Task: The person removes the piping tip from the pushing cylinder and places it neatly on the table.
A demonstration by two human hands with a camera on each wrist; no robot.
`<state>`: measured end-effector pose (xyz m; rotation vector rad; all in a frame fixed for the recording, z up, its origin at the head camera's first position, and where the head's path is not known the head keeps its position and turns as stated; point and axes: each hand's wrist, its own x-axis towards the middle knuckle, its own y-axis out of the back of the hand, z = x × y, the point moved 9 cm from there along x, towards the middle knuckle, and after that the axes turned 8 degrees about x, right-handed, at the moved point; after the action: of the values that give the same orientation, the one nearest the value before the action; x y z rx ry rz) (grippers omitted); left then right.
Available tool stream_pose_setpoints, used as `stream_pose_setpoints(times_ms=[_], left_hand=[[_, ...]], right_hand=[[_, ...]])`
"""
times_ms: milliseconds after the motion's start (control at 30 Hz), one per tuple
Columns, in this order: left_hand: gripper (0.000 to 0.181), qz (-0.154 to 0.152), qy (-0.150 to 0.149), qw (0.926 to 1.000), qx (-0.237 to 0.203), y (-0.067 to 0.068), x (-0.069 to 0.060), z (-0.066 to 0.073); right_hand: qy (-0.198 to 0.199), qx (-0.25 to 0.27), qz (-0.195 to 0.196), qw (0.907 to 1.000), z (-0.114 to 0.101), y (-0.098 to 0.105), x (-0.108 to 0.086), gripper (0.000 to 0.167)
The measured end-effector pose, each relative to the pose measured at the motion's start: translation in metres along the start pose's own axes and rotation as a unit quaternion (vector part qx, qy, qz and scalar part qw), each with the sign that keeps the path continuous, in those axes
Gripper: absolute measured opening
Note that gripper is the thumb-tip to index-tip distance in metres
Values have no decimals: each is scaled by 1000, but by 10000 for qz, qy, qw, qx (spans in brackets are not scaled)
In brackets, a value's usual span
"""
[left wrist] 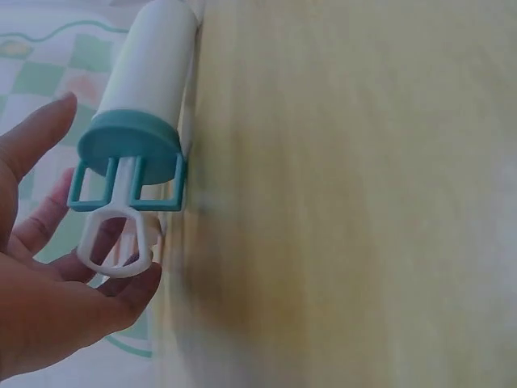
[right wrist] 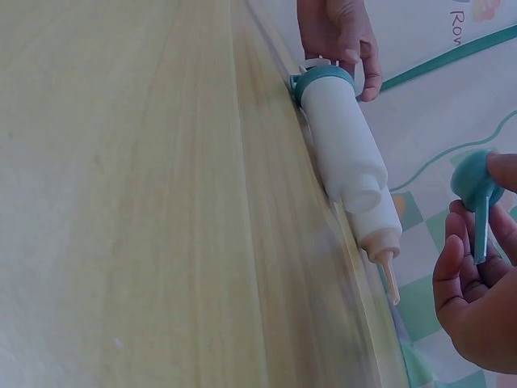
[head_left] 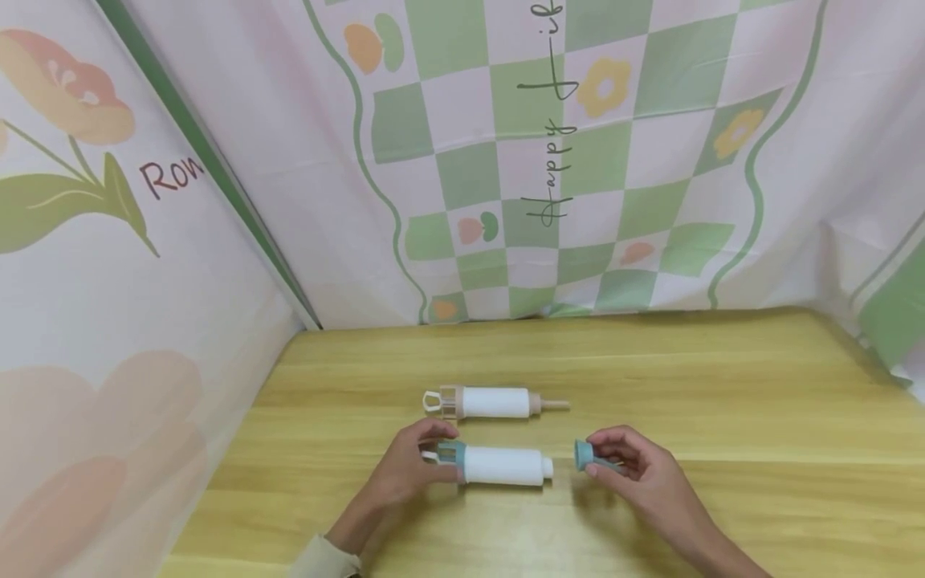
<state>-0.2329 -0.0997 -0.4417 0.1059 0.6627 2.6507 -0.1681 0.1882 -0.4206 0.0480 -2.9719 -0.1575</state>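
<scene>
A white plunger-type syringe (head_left: 503, 466) with a teal collar and a white pull ring (left wrist: 117, 242) lies on the table. My left hand (head_left: 408, 474) is around its handle end, digits on both sides of the collar. In the left wrist view the thumb (left wrist: 48, 129) stands straight, apart from the barrel, and the other fingers are loosely bent beside the ring. To the right, my right hand (head_left: 643, 474) pinches a teal nozzle cap (head_left: 584, 455) with a thin spout, held apart from the syringe's bare white tip (right wrist: 362, 196). Its wide mouth faces that tip.
Behind lies a second white syringe (head_left: 495, 403), with a pinkish-beige collar and a nozzle fitted, parallel to the first. The wooden table (head_left: 347, 361) ends at a checked curtain (head_left: 462, 177); a printed flowered curtain (head_left: 94, 305) borders its left side.
</scene>
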Motion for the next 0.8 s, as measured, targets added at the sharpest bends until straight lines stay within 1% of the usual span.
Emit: stream_pose_setpoints(times_ms=[67, 133, 200, 267, 467, 567, 667, 800], left_hand=[[48, 64, -96, 9999, 87, 4, -1, 5], [48, 190, -207, 9994, 208, 9, -2, 13], [48, 288, -255, 9987, 335, 14, -3, 21], [48, 364, -304, 9983, 346, 19, -4, 29], [44, 443, -590, 9973, 69, 26, -7, 49], [44, 383, -718, 9967, -33, 25, -8, 54], [43, 273, -822, 9962, -99, 20, -8, 58], [43, 285, -925, 9953, 67, 12, -5, 64]], right_hand=[[-13, 46, -10, 10000, 0, 0, 0, 28], [-22, 75, -41, 10000, 0, -1, 0, 28], [-23, 100, -77, 9999, 0, -1, 0, 27], [0, 106, -100, 9999, -2, -1, 0, 27], [63, 73, -136, 9999, -6, -2, 1, 26], [72, 102, -155, 9998, -7, -2, 1, 25], [89, 195, -168, 9996, -8, -4, 2, 25], [162, 398, -264, 9987, -11, -9, 2, 24]])
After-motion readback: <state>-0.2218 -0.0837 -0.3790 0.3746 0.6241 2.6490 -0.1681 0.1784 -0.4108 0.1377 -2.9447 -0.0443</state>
